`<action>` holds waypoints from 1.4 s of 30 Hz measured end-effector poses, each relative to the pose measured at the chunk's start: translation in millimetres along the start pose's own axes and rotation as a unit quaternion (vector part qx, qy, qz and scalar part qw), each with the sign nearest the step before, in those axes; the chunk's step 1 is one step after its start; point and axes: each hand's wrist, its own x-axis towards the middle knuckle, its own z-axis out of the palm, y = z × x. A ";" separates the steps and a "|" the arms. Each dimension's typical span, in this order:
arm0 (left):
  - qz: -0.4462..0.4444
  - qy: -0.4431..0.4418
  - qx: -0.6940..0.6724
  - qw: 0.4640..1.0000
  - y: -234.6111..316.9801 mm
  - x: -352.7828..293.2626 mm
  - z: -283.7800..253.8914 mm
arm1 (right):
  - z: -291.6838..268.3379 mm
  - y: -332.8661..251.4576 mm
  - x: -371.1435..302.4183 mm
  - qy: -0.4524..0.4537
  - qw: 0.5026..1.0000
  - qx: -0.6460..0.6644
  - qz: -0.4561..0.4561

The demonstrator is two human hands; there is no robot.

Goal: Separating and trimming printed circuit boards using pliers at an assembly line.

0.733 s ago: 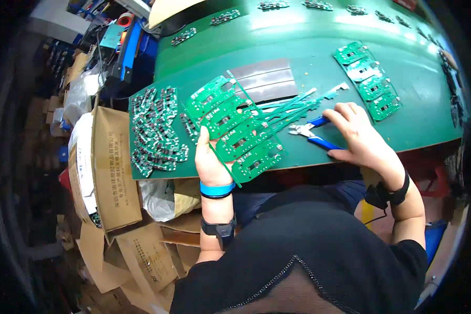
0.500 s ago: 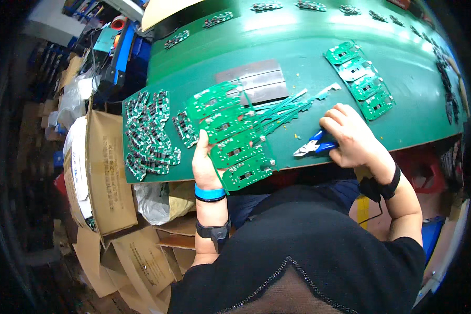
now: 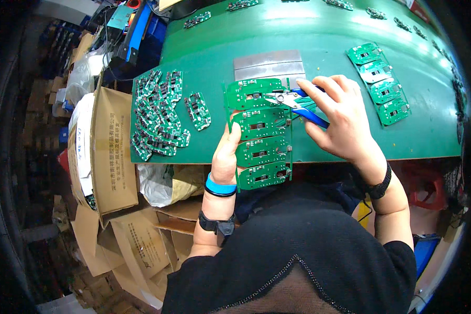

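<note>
over the near edge of the smooth green table [image 3: 429, 131], my left hand [image 3: 226, 158] grips a thin panel of four circuit boards [image 3: 269, 131] by its left side. my right hand [image 3: 346, 121] is curled around blue-handled steel cutters [image 3: 282, 98], tips over the panel's far end. small boards [image 3: 159, 112] crowd the table's left end; off that end stands a brown cardboard carton [image 3: 112, 178] (dark printed characters run up it). a similar panel [image 3: 386, 93] lies on the table's right side.

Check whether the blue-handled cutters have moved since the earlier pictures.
Yes: the cutters have moved up and left in the view, closer to the grey plate.
</note>
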 end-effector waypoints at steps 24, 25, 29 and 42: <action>0.008 0.020 0.099 0.995 0.6 -5.9 6.4 | -0.7 -6.6 -2.0 0.016 0.997 -0.069 -0.009; 0.008 0.019 0.099 0.995 0.5 -5.3 7.0 | -1.7 -5.9 -2.0 0.023 0.997 -0.078 -0.017; 0.002 0.005 0.080 0.997 0.3 -3.1 7.8 | -0.9 -2.7 -4.8 0.014 0.997 -0.069 -0.023; -0.065 -0.005 -0.206 0.976 8.0 0.5 -12.8 | -2.9 4.6 -12.9 0.016 0.999 0.020 0.043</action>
